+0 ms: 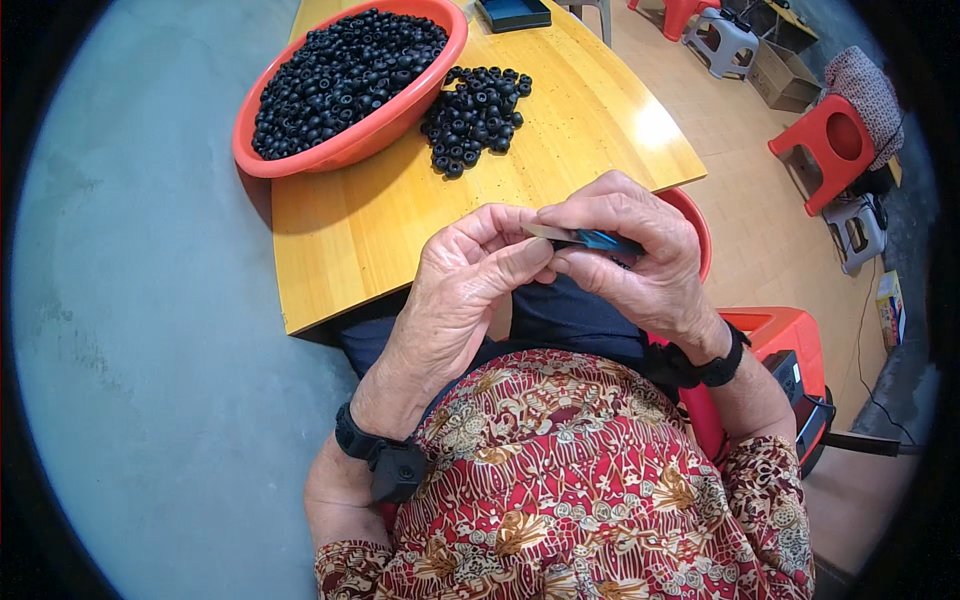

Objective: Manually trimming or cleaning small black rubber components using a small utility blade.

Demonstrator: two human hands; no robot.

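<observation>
Where the view begins at the left, grey floor [150,330] is seen, then a red basin [290,160] heaped with small black rings [340,70] on the wooden table [380,220], with a loose pile of the same rings [477,115] lying just beside the basin on the bare wood. Nearer the body, the left hand [470,285] is held above the lap, just off the table's near edge; its fingers are curled in, and thumb and forefinger are pressed together on the pale end of a small flat strip [580,237]. The strip is blue and dark toward its right end and is held level between both hands. It is judged light, thin and fairly stiff, probably slick on its faces, so a pinch across the flat sides near each end is judged the safest hold; what the strip is cannot be told. The right hand [640,265] is closed over the strip's blue end, fingers bent down on top, thumb hidden beneath. Black bands are worn on both wrists. Further right, red stools [835,145] and grey stools [725,40] are noted on the tiled floor.
</observation>
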